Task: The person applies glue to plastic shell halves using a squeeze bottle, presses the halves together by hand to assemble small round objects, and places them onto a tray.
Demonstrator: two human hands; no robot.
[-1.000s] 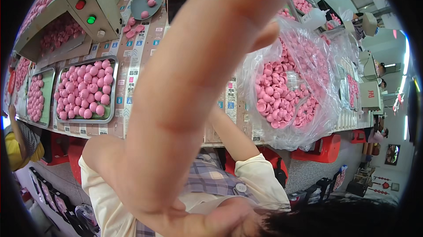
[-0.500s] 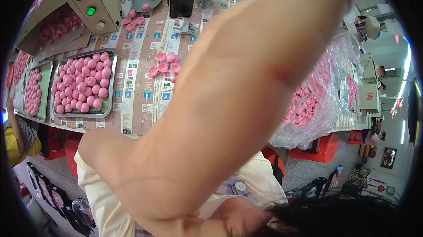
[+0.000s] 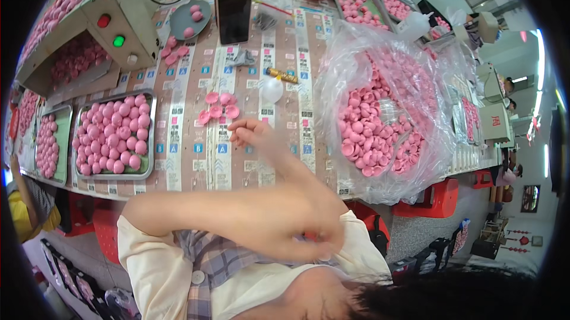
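My left forearm lies across my body. My left hand [image 3: 314, 238] is by my right elbow, smeared by motion; a speck of pink shows there, and I cannot make out its fingers. Over the table, my right hand [image 3: 252, 134] points left with its fingers loosely bent and apart, nothing visible in them. Just beyond its fingertips are several pink hollow half-shells [image 3: 216, 111] in a small cluster. A white rounded piece [image 3: 272, 90] and a small yellow-brown tube [image 3: 282, 75] lie farther off.
At left stands a metal tray of pink balls [image 3: 113, 133], below a machine with red and green buttons [image 3: 122, 29]. A phone [image 3: 234, 17] stands upright at the back, beside a grey plate [image 3: 178, 26]. A clear plastic bag of pink shells [image 3: 362, 124] fills the right side.
My left arm has come down from across the view to lie over my body. My right hand, the bag and the white piece now show. The view has shifted slightly.
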